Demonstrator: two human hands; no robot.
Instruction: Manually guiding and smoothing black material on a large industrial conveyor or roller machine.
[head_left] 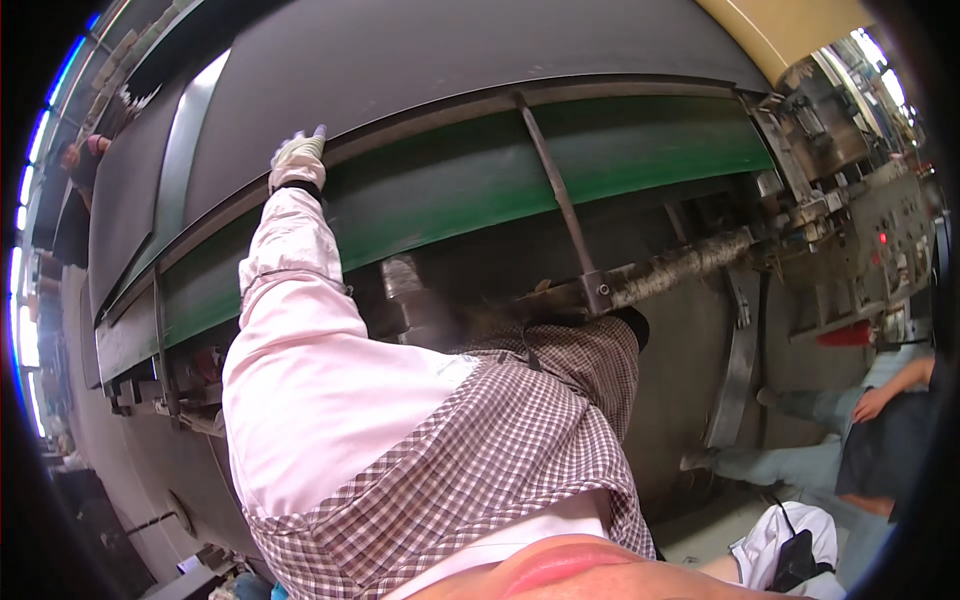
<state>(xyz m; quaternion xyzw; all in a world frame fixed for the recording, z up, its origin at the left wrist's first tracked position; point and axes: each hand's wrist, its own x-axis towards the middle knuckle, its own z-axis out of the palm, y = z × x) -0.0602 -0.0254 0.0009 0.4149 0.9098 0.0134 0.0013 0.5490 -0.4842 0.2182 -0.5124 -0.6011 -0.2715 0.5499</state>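
My left hand (298,160), in a pale glove with purplish fingertips, reaches forward to the near edge of a large dark flat sheet (450,60). Its fingers look stretched out over that edge, and I see nothing held in them. A black band circles the wrist below a light pink sleeve. Beneath the sheet runs a green belt (450,205) behind a dark metal rail. My right hand is out of view; only white cloth (805,535) with a black strap shows at the lower right, and I cannot tell whether it is my sleeve.
A slanted metal bar (555,185) crosses in front of the belt. A wrapped roller (685,268) leads right toward a control panel (890,240) with a red light. Another person's hand (872,402) and legs are at the right; a second person (85,160) stands far left.
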